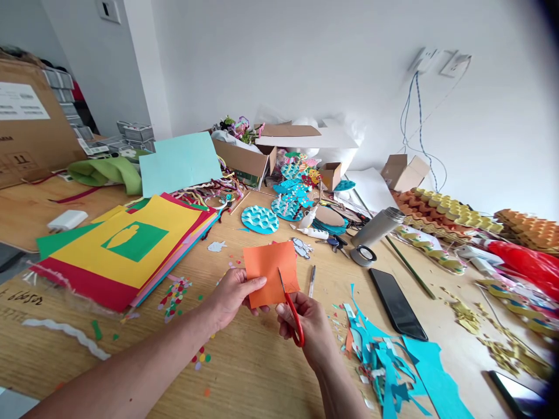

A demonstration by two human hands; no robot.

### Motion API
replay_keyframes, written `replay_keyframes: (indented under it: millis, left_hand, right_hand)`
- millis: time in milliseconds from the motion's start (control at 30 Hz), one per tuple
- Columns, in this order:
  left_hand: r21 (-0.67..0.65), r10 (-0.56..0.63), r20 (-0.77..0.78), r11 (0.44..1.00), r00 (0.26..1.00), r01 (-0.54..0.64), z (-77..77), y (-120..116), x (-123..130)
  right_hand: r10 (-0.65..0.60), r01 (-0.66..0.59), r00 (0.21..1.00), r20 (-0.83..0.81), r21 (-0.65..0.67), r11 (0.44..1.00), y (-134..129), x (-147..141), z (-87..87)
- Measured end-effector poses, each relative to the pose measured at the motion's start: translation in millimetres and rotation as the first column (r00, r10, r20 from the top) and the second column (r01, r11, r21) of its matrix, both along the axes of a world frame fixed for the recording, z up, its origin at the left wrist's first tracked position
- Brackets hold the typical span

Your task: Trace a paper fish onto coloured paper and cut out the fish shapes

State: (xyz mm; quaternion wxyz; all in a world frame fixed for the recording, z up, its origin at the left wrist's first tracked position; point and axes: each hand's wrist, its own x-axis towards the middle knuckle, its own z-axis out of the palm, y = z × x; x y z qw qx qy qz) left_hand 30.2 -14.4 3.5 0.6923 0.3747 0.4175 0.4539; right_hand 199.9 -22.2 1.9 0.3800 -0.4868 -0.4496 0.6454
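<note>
An orange square of paper (265,262) is held up above the table, its left side pinched between the thumb and fingers of my left hand (238,294). In my right hand (305,326) is a pair of red-handled scissors (297,326), fingers wrapped around the handles. The blades lie against the right part of the orange sheet, pointing up and away from me. Faint lines show near the sheet's lower right corner. Behind the paper lies a small grey-and-white fish cutout (302,248), and a pen (312,281) rests to the right.
Coloured paper sheets (170,212) are stacked left. Blue scraps (384,361) and a black phone (398,302) lie right, near a metal flask (378,227) and tape roll (363,256). Decorated blue discs (259,219) and glue bottles (315,233) are behind. Egg trays (454,209) line the far right.
</note>
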Motion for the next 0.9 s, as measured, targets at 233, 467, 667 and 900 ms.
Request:
replay_keyframes:
  millis: [233,467,667,900]
  left_hand:
    - [-0.003,-0.006,-0.005,1.0,1.0,0.006,1.6,-1.2,0.0]
    - [-0.001,-0.005,-0.003,1.0,1.0,0.005,-0.2,-1.1,-0.1]
    - [-0.002,0.0,0.008,1.0,1.0,0.0,0.9,-0.8,0.7]
    - [0.003,0.002,0.017,1.0,1.0,-0.002,2.0,-0.7,1.0]
  right_hand:
    - [-0.002,0.002,1.0,0.011,-0.008,1.0,0.7,-0.6,1.8]
    - [-0.004,0.004,1.0,0.013,-0.005,1.0,-0.3,-0.9,0.8]
    - [0.01,-0.01,1.0,-0.03,-0.001,1.0,-0.2,-0.9,3.1]
    - [0.023,-0.023,1.0,0.005,0.019,1.0,-0.9,-1.9,5.5]
